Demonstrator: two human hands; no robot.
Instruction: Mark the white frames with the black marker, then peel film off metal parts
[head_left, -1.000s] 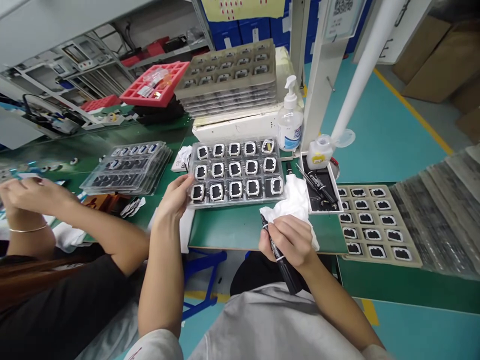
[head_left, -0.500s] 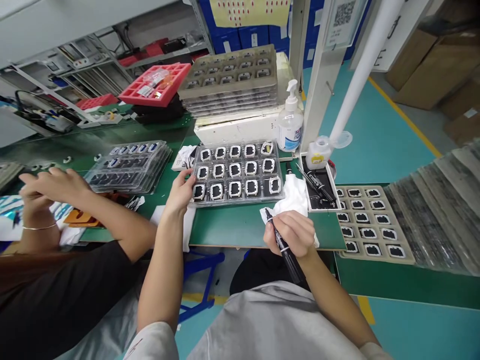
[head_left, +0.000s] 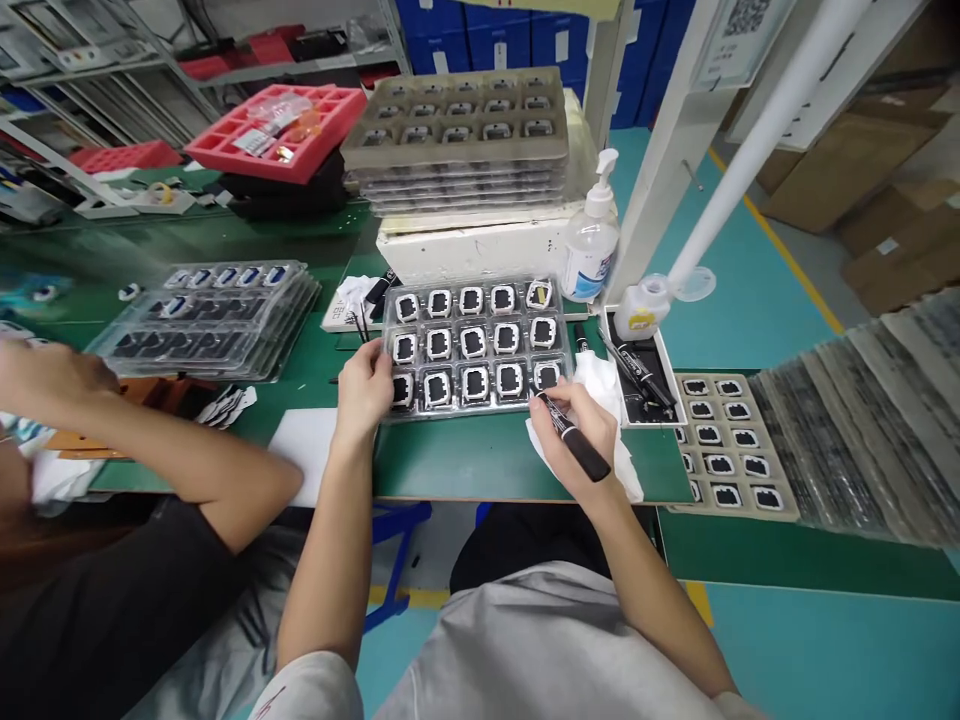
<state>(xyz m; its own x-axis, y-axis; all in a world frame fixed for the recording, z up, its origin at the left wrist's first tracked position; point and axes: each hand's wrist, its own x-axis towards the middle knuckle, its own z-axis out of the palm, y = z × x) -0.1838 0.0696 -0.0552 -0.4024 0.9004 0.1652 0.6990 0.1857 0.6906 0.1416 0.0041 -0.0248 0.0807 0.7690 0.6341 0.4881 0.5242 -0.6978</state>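
Observation:
A clear plastic tray with rows of white-rimmed, black-centred square parts lies on the green bench. My left hand is closed on its left edge, thumb and fingers at the rim. In my right hand is a black marker pen, held like a pen. Its tip points at the white-rimmed part in the tray's front right corner; whether it touches cannot be seen. One part at the back right carries a yellowish mark. A crumpled white tissue lies beside my right hand.
Right of the tray stand a small box of markers, a small bottle and a pump bottle. Stacked trays rise behind. Left are more clear trays and a co-worker's arm. A post stands close by.
My right hand has moved forward and up with the marker, from the bench edge to the tray's front right corner. My left hand stays on the tray. The co-worker's hands moved left.

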